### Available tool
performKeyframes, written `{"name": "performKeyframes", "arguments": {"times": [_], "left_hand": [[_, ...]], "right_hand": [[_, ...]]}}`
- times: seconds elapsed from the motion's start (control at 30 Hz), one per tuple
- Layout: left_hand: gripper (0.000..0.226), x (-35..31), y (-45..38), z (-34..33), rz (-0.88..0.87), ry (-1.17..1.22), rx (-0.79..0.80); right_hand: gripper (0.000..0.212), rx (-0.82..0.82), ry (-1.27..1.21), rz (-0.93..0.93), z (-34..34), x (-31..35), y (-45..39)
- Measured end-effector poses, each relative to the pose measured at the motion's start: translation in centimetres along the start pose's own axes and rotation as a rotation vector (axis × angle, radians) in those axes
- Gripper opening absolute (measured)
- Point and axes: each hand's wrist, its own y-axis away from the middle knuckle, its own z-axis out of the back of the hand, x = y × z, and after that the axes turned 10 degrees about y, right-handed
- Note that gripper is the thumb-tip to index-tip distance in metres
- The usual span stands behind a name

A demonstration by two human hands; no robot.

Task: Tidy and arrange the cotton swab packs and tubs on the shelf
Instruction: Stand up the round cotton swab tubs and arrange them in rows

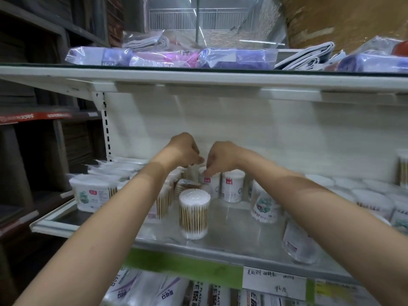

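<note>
Swab tub (209, 183) — top rim under right hand (220, 159) grip.

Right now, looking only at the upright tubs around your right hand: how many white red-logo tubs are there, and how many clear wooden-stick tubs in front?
White red-logo tubs: 2
Clear wooden-stick tub, alone in front: 1
Total: 3
Others further left are too hidden to count.

"PLASTIC" on packs (204, 293) below shelf; handwritten price tag (273, 281) and tub labels illegible.
</note>
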Motion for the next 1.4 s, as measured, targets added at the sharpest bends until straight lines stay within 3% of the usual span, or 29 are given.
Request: {"name": "performKeyframes", "arguments": {"times": [0.23,0.37,0.57,0.87,1.03,1.17,1.23,1.3,1.4], "left_hand": [[0.016,2.2,2.5,2.1,0.05,0.142,-0.092],[0.021,3.1,3.1,2.6,0.07,0.204,-0.128],[0.033,2.9,4.1,3.1,0.092,0.24,-0.1],[0.04,0.5,4.2,2.4,0.139,0.207,-0.037],[0.05,-0.6,3.9,0.9,0.135,0.494,0.035],[0.032,-1.1,4.0,0.4,0.06,0.537,0.033],[0.043,-1.2,4.0,0.4,0.054,0.557,0.04],[0.058,-1.1,3.9,0.5,0.056,0.566,0.075],[0.058,-1.0,3.7,0.6,0.022,0.584,0.124]], "right_hand": [[0.036,0.069,-0.011,0.122,-1.3,4.4,-1.7],[0.033,0.149,0.07,0.108,-1.9,5.3,-2.0],[0.033,0.145,0.031,0.06,-1.5,5.1,-1.4],[0.039,-0.107,-0.199,-0.072,1.9,2.2,2.3],[0.035,-0.251,-0.221,-0.125,2.3,1.8,4.4],[0.038,-0.249,-0.327,-0.116,2.1,0.8,5.4],[0.027,-0.244,-0.37,-0.094,2.0,-0.2,5.7],[0.035,-0.255,-0.427,-0.086,2.0,-1.2,6.0],[0.043,-0.202,-0.651,-0.097,2.0,-2.3,6.6]]}}
